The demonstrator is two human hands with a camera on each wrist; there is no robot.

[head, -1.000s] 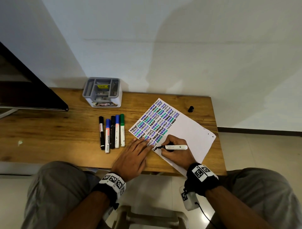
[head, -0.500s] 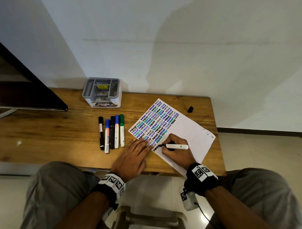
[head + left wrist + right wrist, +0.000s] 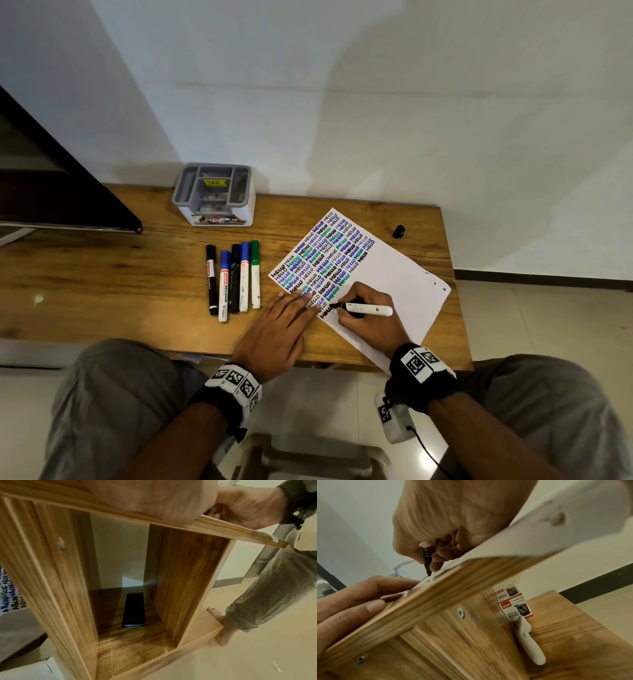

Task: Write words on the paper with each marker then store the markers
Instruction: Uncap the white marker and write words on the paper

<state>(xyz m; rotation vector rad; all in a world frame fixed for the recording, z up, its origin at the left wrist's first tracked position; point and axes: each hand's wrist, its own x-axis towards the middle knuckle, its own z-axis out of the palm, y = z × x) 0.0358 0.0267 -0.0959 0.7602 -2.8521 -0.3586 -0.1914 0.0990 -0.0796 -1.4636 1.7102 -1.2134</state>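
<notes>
A white sheet of paper (image 3: 394,274) lies tilted on the wooden desk (image 3: 102,284), its upper left covered in rows of "HELLO" in black, blue and green. My right hand (image 3: 363,308) grips an uncapped white-barrelled black marker (image 3: 368,309) with its tip on the paper; the tip also shows in the right wrist view as the marker (image 3: 426,558). My left hand (image 3: 281,325) lies flat with straight fingers on the paper's left edge. Several capped markers (image 3: 234,277) lie side by side left of the paper. A black cap (image 3: 398,231) sits at the desk's far right.
A grey and white desk organiser (image 3: 214,195) stands at the back of the desk. A dark panel (image 3: 61,192) juts in from the left. Under the desk are a phone (image 3: 133,609) on a shelf, a printed box (image 3: 515,605) and a white tool (image 3: 529,639).
My right hand and the marker have shifted slightly while writing on the lowest line of words. My left hand has stayed put on the paper.
</notes>
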